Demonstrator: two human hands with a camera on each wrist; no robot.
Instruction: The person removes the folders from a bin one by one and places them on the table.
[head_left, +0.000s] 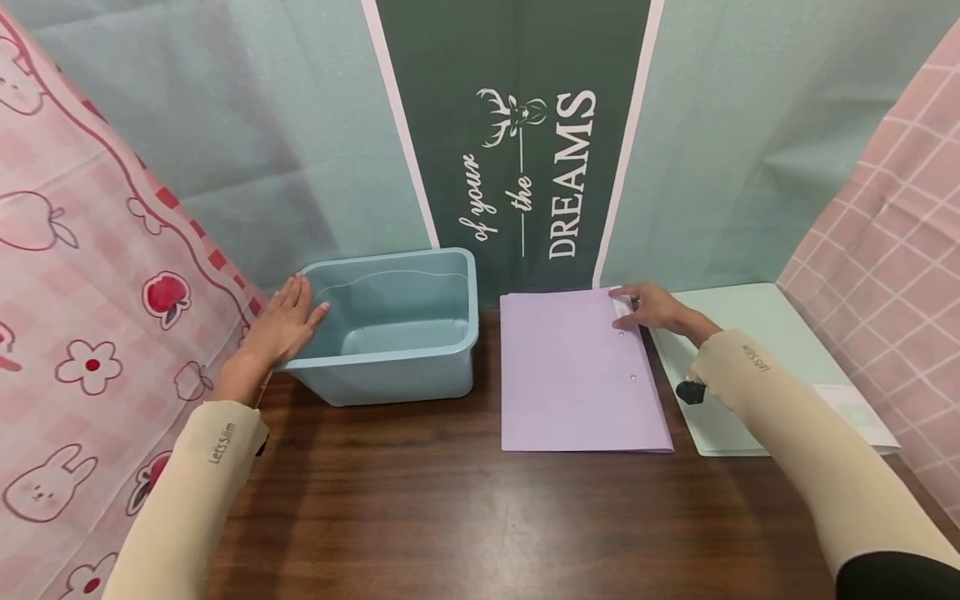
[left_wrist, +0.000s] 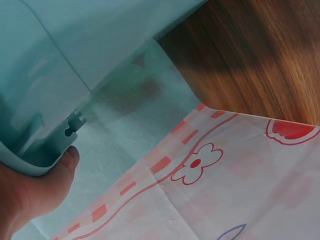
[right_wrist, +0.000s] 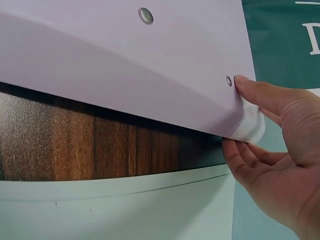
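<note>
My left hand (head_left: 283,327) rests on the left rim of a light blue plastic bin (head_left: 382,379), its fingers fairly straight and the thumb reaching over the inside. Seen from the left wrist, the hand (left_wrist: 37,192) lies against the rim end of the bin (left_wrist: 65,45). A lilac file folder (head_left: 573,375) lies flat on the table to the bin's right. At its upper right corner, my right hand (head_left: 654,307) pinches it. The right wrist view has the thumb on top, beside a metal rivet (right_wrist: 229,81), with the other fingers under the raised spine edge.
A pale green folder (head_left: 757,333) with a whitish label lies right of the lilac one, partly under my right forearm. Brown wood table (head_left: 450,500) extends in front. A pink printed cloth (head_left: 90,292) hangs at left, a pink checked one (head_left: 892,242) at right, and a green backdrop (head_left: 525,50) behind.
</note>
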